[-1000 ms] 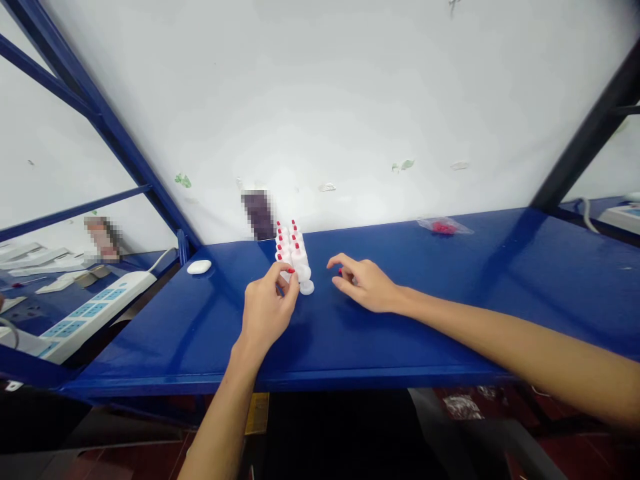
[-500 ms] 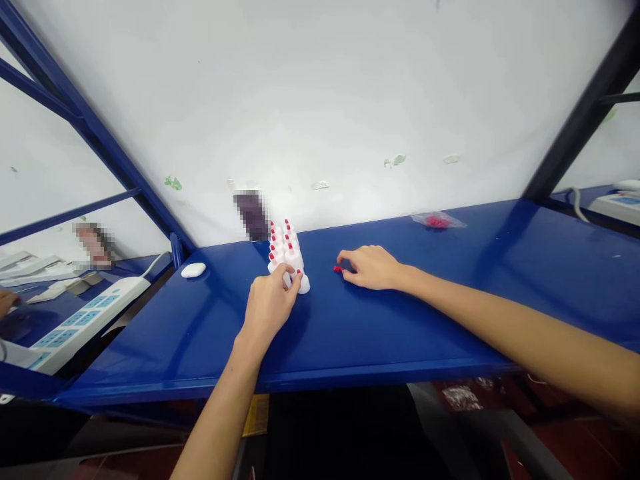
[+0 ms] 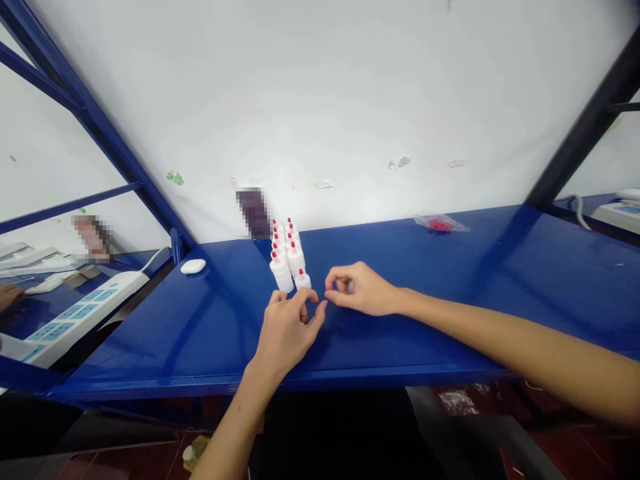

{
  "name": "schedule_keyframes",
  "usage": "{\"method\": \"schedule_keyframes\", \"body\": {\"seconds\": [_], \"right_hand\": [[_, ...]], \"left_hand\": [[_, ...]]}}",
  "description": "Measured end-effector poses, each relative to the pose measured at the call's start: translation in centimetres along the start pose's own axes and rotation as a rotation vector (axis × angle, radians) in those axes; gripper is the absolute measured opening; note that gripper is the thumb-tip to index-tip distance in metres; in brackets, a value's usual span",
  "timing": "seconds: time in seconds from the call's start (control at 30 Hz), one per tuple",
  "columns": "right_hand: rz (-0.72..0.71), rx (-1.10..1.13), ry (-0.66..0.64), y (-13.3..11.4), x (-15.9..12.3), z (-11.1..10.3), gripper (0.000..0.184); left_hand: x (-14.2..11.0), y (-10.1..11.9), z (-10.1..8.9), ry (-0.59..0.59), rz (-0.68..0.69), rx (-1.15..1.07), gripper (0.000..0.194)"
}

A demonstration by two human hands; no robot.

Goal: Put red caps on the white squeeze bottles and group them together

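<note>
A cluster of small white bottles with red caps (image 3: 287,257) stands in two rows near the back of the blue shelf (image 3: 450,300). My left hand (image 3: 290,330) hovers just in front of the nearest bottle, fingers loosely curled and apart, with nothing visible in them. My right hand (image 3: 357,290) rests on the shelf to the right of the bottles. Its thumb and fingers are pinched together, and what they hold is hidden. The fingertips of both hands nearly meet.
A white oval object (image 3: 193,266) lies to the left of the bottles. A clear bag of red pieces (image 3: 440,225) sits at the back right. A power strip (image 3: 75,319) lies on the neighbouring bench, where another person's hand (image 3: 7,297) shows.
My left hand let go of the front bottle and drew back toward me. My right hand closed into a pinch and moved left; the red piece that lay beside it is out of sight.
</note>
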State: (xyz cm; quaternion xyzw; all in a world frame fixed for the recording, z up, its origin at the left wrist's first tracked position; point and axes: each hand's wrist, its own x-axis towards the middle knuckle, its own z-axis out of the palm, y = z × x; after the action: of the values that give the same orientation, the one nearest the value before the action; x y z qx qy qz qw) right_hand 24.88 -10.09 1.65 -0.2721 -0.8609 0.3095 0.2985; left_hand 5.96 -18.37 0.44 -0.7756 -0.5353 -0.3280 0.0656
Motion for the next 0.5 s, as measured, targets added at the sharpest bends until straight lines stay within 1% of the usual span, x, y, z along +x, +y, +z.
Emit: {"method": "schedule_keyframes", "body": {"seconds": [0.07, 0.17, 0.27, 0.37, 0.43, 0.5], "right_hand": [[0.014, 0.125, -0.075, -0.7, -0.2, 0.7, 0.021], [0.011, 0.171, -0.129, -1.2, -0.3, 1.0, 0.023], [-0.041, 0.038, -0.15, -1.2, -0.5, 0.8, 0.021], [-0.152, -0.182, -0.128, -1.3, -0.8, 0.9, 0.02], [-0.211, -0.279, -0.118, -1.4, -1.1, 1.2, 0.021], [-0.231, -0.32, -0.132, -1.5, -1.2, 1.6, 0.018]], "left_hand": [[0.0, -0.1, 0.2, -0.045, 0.016, 0.006, 0.018], [-0.1, -0.2, 0.3, -0.154, 0.049, 0.048, 0.021], [-0.2, 0.0, 0.1, -0.234, 0.061, 0.017, 0.016], [-0.3, 0.3, -0.2, -0.302, 0.087, -0.089, 0.01], [-0.3, 0.5, -0.1, -0.315, 0.129, -0.111, 0.007], [-0.4, 0.5, 0.0, -0.306, 0.159, -0.087, 0.005]]}}
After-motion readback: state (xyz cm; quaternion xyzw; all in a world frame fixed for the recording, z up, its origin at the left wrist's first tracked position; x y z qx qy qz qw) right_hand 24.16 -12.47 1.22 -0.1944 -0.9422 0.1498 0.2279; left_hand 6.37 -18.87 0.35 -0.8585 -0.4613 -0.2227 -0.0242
